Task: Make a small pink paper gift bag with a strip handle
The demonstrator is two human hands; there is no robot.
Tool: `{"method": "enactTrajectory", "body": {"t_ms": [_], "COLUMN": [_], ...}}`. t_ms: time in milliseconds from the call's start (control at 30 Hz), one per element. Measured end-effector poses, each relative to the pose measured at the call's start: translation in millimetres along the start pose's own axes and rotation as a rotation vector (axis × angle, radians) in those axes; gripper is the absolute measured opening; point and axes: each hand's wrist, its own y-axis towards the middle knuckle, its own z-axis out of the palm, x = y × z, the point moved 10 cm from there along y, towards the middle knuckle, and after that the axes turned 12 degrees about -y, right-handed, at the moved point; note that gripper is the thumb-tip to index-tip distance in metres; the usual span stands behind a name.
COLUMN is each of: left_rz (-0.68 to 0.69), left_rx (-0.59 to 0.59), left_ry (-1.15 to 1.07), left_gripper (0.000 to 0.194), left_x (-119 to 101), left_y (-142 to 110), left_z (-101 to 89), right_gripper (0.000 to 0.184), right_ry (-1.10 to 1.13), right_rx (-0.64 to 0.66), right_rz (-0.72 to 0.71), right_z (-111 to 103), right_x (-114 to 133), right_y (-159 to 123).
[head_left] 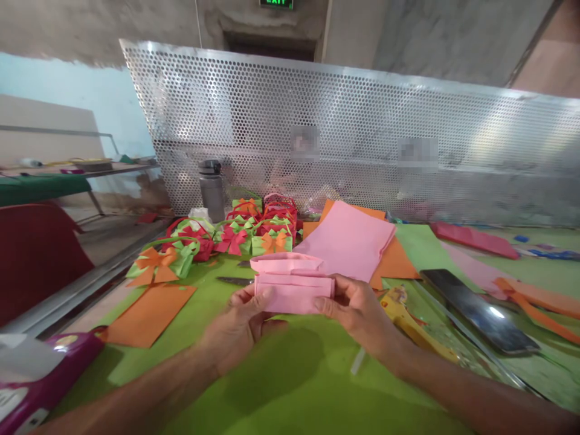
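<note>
A small pink paper bag (292,293) with a looped pink strip handle is held up above the green tabletop. My left hand (244,326) pinches its left side, thumb on the near face. On its right edge, my right hand (356,308) grips with the thumb in front and fingers behind. Dark scissors (234,280) lie partly hidden behind the bag. To the right of my right hand rests a yellow glue gun (414,323), with a whitish stick (357,360) below the hand.
Several small green and red bags with bows (233,238) stand at the back left, near a grey bottle (212,190). Pink sheets (347,238) lie behind my hands. A phone (480,308) is at right; orange paper (147,317) and a magenta device (67,368) at left. A perforated metal panel (362,121) borders the back.
</note>
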Motion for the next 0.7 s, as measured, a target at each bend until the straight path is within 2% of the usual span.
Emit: {"method": "enactTrajectory", "body": {"t_ms": [167,300,433,533,633,700], "left_rz": [0.018,0.023,0.014,-0.041,-0.097,-0.115], "left_rx": [0.040,0.092,0.133,0.153,0.140,0.108], "left_ry": [0.009,0.017,0.000,-0.051,-0.121,-0.159], "left_gripper": [0.025,0.023,0.021,0.025,0.040,0.039], "left_x": [-4,-4,-2,1,2,3], "left_y": [-1,-4,-8,-13,-16,-17], "left_z": [5.1,11.2,18.2,25.9,30.8,30.2], "right_gripper": [0.051,0.066,0.069,0.067,0.059,0.052], "right_ry": [-0.025,-0.226,-0.326,-0.284,-0.129,-0.034], "right_rx": [0.045,-0.053,-0.084,-0.069,-0.003,0.028], "right_rz": [-0.063,-0.048,-0.060,-0.071,-0.084,-0.096], "right_z": [4,-5,-5,-3,3,7], "right_x": [7,4,2,0,-2,-2], "right_y": [-2,-6,-9,-7,-3,-1]}}
